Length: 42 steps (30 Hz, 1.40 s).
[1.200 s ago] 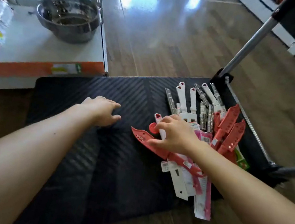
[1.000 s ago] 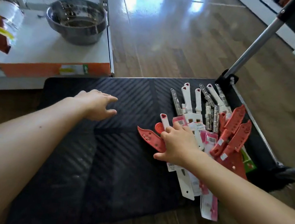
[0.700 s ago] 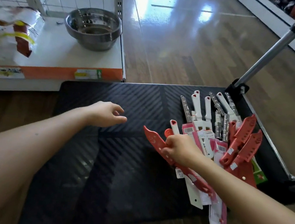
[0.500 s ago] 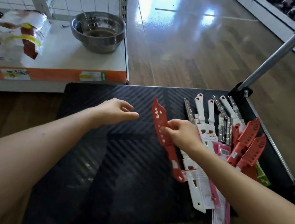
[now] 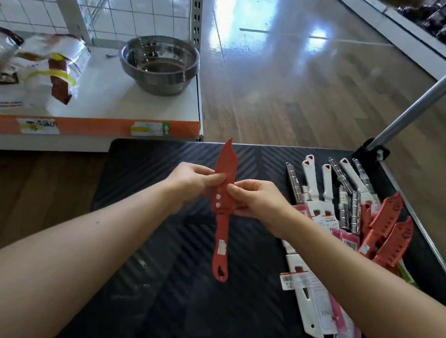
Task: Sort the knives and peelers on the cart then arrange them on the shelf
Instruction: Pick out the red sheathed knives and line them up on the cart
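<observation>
A red knife in a red sheath (image 5: 223,194) stands upright above the black ribbed cart deck (image 5: 170,290), tip up and handle hanging down. My left hand (image 5: 192,181) pinches its left side and my right hand (image 5: 254,200) pinches its right side, both at the base of the sheath. On the right of the cart lies a pile of white-handled knives on cards (image 5: 315,193), steel-handled peelers (image 5: 351,207) and more red sheathed knives (image 5: 387,232).
A low white shelf with an orange front edge (image 5: 79,125) stands at the far left, holding a steel bowl (image 5: 157,63) and packaged goods (image 5: 49,70). The cart's metal handle post (image 5: 414,101) rises at the right. Wooden floor surrounds the cart.
My right hand lifted the red knife off the pile and turned it upright. My left hand rose from the cart deck and took hold of the knife too.
</observation>
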{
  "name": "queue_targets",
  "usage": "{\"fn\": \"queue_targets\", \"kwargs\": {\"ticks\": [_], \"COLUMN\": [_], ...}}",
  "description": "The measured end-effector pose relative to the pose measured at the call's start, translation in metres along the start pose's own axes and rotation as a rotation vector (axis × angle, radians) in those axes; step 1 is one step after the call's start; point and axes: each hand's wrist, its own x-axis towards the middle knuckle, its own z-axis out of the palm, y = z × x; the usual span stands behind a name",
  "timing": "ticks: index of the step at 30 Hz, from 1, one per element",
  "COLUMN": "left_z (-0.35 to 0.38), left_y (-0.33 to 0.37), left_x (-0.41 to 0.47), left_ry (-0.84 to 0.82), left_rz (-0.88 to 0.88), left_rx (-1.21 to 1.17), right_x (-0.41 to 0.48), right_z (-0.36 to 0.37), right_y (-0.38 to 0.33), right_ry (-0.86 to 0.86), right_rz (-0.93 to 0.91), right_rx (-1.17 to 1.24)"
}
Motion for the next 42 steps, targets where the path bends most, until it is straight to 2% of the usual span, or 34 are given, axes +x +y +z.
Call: {"fn": "queue_targets", "kwargs": {"ticks": [5, 9, 14, 19, 30, 42], "left_z": [-0.036, -0.068, -0.099, -0.108, -0.101, -0.101], "left_y": [-0.014, -0.026, -0.041, -0.051, -0.063, -0.067], "left_x": [0.01, 0.014, 0.02, 0.018, 0.026, 0.029], "left_ry": [0.158, 0.208, 0.245, 0.193, 0.22, 0.247], "left_rz": [-0.067, -0.119, -0.165, -0.184, -0.26, -0.342], "left_rx": [0.094, 0.218, 0.404, 0.606, 0.52, 0.646], "right_x": [0.002, 0.007, 0.007, 0.008, 0.005, 0.001], "right_z": [-0.023, -0.049, -0.056, -0.055, -0.033, -0.029], "right_y": [0.002, 0.013, 0.02, 0.026, 0.024, 0.025], "right_ry": [0.141, 0.289, 0.326, 0.333, 0.245, 0.196], "right_rz": [0.037, 0.038, 0.019, 0.049, 0.055, 0.062], "right_rx": [-0.183, -0.598, -0.93, -1.051, -1.166, -1.2]}}
